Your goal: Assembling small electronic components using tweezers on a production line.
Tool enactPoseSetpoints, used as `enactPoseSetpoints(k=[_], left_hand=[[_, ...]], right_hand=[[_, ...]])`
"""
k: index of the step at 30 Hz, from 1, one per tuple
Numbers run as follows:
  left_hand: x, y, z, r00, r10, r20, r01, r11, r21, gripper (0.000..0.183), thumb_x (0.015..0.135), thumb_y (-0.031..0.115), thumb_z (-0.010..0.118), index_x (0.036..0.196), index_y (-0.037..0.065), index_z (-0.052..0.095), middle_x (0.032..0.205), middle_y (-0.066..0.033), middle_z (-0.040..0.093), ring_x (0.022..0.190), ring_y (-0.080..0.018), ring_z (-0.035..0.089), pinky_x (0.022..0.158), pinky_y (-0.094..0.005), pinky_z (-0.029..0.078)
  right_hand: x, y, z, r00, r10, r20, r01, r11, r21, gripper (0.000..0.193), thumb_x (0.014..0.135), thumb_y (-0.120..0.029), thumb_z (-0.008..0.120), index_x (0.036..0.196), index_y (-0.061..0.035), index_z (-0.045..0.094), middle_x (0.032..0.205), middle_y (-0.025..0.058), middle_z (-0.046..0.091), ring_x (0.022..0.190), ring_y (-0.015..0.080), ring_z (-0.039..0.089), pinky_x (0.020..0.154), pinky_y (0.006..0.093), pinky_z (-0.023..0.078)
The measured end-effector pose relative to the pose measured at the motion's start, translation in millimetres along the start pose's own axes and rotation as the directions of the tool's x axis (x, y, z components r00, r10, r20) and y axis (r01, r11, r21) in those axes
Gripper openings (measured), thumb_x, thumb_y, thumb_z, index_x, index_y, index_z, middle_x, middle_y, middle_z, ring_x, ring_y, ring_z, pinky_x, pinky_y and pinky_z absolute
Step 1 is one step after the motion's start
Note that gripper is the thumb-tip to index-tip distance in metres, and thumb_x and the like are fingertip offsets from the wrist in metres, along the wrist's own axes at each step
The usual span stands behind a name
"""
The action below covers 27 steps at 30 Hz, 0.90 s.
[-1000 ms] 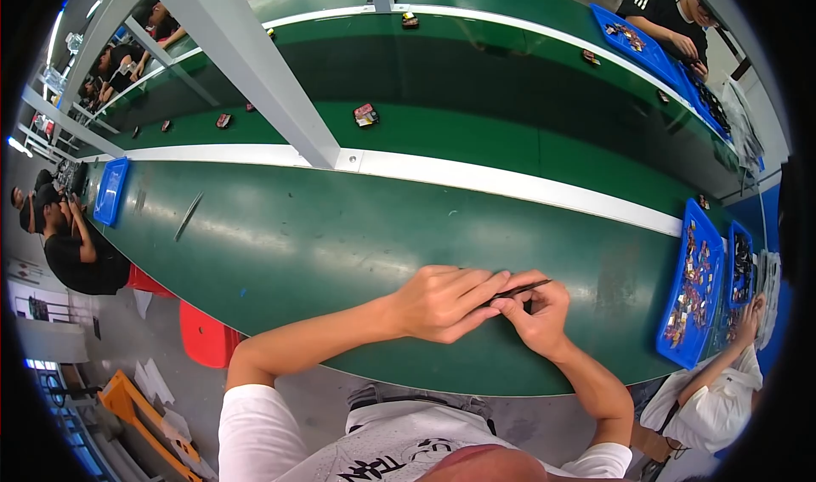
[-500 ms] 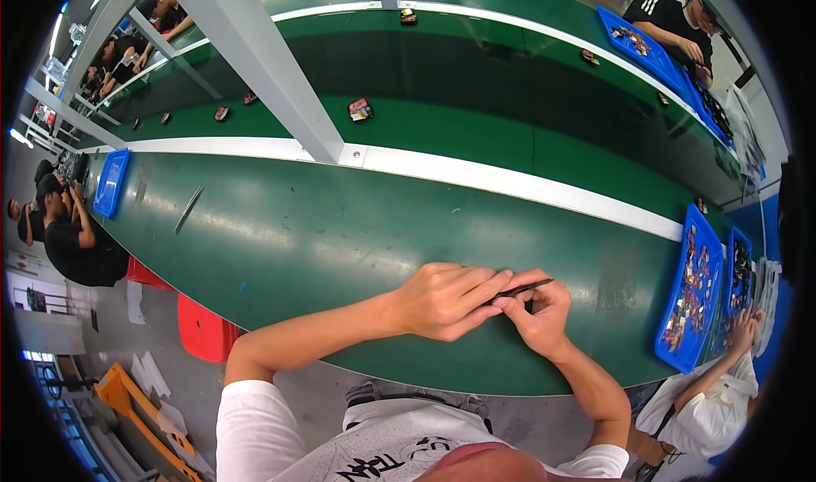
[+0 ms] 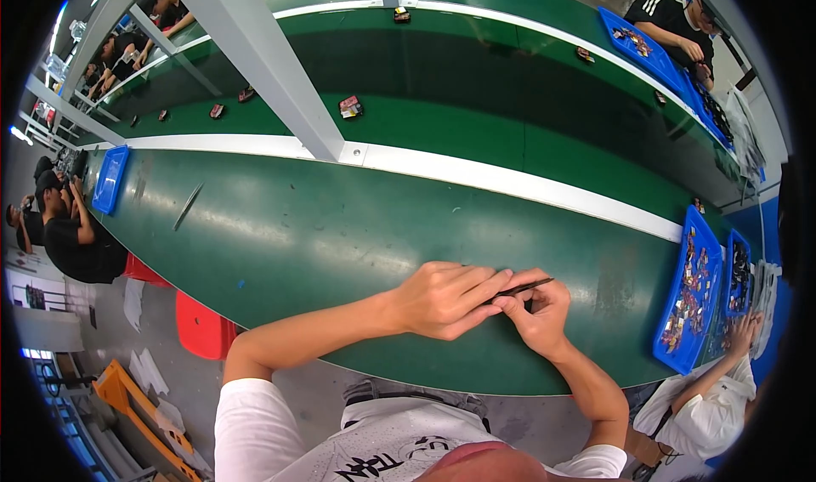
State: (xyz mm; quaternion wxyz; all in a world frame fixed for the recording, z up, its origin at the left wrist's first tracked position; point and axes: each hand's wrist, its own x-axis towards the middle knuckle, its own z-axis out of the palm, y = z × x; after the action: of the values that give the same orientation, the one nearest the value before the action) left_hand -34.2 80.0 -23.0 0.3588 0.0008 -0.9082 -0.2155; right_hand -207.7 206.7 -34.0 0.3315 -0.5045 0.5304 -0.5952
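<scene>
Above the near edge of the green worktable [image 3: 340, 235], my two hands meet at a thin dark pointed piece [image 3: 530, 287]. My right hand [image 3: 546, 316] pinches it between thumb and fingers, its tip pointing out to the right. Closed over its other end is my left hand [image 3: 442, 302], back of the hand up. The fingers hide most of the piece, so its exact kind cannot be made out. A slim metal tool, looking like tweezers [image 3: 188, 206], lies apart at the left of the table.
Blue trays [image 3: 659, 346] of small colourful parts stand at the right, beside a co-worker's hand [image 3: 745, 332]. Another blue tray [image 3: 97, 203] sits far left. Beyond a white rail [image 3: 476, 184], a green belt [image 3: 442, 133] carries small packs [image 3: 350, 107]. A grey post [image 3: 263, 65] rises there.
The small packs on the near belt have shifted slightly left. My hands and the dark piece look the same.
</scene>
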Motion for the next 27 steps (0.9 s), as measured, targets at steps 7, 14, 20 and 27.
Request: enactPoseSetpoints(k=[7, 14, 20, 27], left_hand=[[-1.0, 0.4, 0.7, 1.000, -0.010, 0.000, 0.010, 1.000, -0.009, 0.048, 0.084, 0.018, 0.076, 0.123, -0.006, 0.066, 0.098, -0.0126, 0.071, 0.070, -0.0226, 0.068, 0.056, -0.0314, 0.053], [-0.8, 0.6, 0.4, 1.000, -0.014, 0.013, 0.014, 1.000, -0.012, 0.048, 0.084, 0.017, 0.076, 0.123, -0.007, 0.065, 0.099, -0.0130, 0.070, 0.071, -0.0228, 0.068, 0.056, -0.0318, 0.053], [-2.0, -0.1, 1.3, 1.000, -0.010, 0.014, 0.010, 1.000, -0.010, 0.048, 0.084, 0.018, 0.076, 0.123, -0.007, 0.065, 0.099, -0.0133, 0.070, 0.070, -0.0227, 0.068, 0.056, -0.0319, 0.053], [-0.7, 0.2, 1.9, 1.000, -0.012, 0.009, 0.012, 1.000, -0.021, 0.049, 0.083, 0.017, 0.076, 0.124, -0.007, 0.065, 0.100, -0.0131, 0.070, 0.069, -0.0225, 0.068, 0.056, -0.0321, 0.053]], right_hand=[[-2.3, -1.9, -4.6, 0.995, 0.080, 0.061, -0.078, 0.997, -0.028, 0.017, 0.088, 0.000, 0.078, 0.100, 0.0042, 0.066, 0.080, 0.0061, 0.070, 0.067, 0.0067, 0.063, 0.060, 0.0194, 0.046], [-0.4, 0.4, -0.3, 1.000, 0.008, -0.005, -0.008, 1.000, -0.005, 0.015, 0.085, 0.005, 0.078, 0.097, 0.0017, 0.069, 0.065, -0.0001, 0.064, 0.054, 0.0008, 0.050, 0.049, 0.0186, 0.037], [-0.6, -0.7, -0.4, 1.000, 0.014, -0.002, -0.014, 1.000, -0.001, 0.016, 0.085, 0.004, 0.078, 0.098, 0.0018, 0.069, 0.065, -0.0006, 0.064, 0.054, 0.0007, 0.051, 0.049, 0.0186, 0.037], [-0.7, 0.0, 0.1, 1.000, 0.009, -0.007, -0.009, 1.000, 0.007, 0.016, 0.085, 0.004, 0.079, 0.098, 0.0022, 0.069, 0.066, 0.0004, 0.065, 0.054, 0.0010, 0.052, 0.049, 0.0184, 0.038]])
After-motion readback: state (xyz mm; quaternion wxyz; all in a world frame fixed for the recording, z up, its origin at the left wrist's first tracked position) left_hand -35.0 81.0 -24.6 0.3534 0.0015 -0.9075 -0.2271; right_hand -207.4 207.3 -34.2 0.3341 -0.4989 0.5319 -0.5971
